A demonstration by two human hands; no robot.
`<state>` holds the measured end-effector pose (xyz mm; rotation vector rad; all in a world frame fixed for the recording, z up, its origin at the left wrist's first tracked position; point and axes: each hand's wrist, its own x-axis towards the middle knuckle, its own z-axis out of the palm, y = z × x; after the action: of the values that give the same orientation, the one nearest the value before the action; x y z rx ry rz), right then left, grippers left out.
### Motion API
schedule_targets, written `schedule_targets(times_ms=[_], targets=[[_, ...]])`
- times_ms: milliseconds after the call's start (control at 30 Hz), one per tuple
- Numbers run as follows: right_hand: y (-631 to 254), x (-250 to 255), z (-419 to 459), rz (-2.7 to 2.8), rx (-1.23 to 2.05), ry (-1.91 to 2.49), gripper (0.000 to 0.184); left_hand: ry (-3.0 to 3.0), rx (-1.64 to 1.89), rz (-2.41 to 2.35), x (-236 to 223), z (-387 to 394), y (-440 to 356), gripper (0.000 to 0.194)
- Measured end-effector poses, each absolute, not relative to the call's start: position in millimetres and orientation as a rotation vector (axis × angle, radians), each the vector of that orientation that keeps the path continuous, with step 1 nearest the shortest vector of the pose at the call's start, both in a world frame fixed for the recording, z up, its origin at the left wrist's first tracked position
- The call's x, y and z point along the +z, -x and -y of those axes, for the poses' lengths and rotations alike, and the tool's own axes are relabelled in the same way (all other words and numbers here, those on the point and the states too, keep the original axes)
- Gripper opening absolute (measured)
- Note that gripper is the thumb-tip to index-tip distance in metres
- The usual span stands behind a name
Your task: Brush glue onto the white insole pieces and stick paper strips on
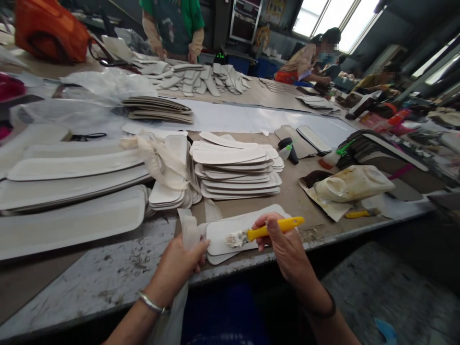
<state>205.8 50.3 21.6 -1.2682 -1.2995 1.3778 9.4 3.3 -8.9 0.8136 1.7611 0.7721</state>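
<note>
My right hand is closed round a yellow-handled brush, whose bristles are caked with white paste. Under the bristles lies a white rounded panel, stacked on at least one other at the table's front edge. To the left, my left hand pinches a pale, thin strip beside the panel's left end. The strip also hangs down below the table edge. Behind the brush stands a stack of similar white panels. More crumpled pale strips drape over the pile next to it.
Long white panels are piled at left. On the right are a stained plastic container, a second yellow brush and a dark stack. A person in green stands across the table; others sit at far right.
</note>
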Motion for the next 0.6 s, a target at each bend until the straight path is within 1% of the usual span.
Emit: schedule_targets(times_ms=[133, 300, 467, 600], targets=[[-208.4, 12.9, -40.1, 1.195, 1.441, 1.243, 0.037, -0.929, 0.741, -1.866, -8.7, -8.9, -10.8, 0.030], [-229.9, 17.8, -40.3, 0.929, 1.428, 1.140, 0.031, -0.973, 0.741, -1.878, -11.2, -17.8, -14.7, 0.024], [-270.4, 22.3, -46.1, 0.719, 1.392, 1.110, 0.028, -0.925, 0.806, -1.819, -9.7, -12.6, -13.5, 0.030], [-297.2, 12.6, -52.1, 0.584, 1.357, 1.100, 0.030, -0.799, 0.843, -1.787, -7.0, -2.9, -9.1, 0.035]])
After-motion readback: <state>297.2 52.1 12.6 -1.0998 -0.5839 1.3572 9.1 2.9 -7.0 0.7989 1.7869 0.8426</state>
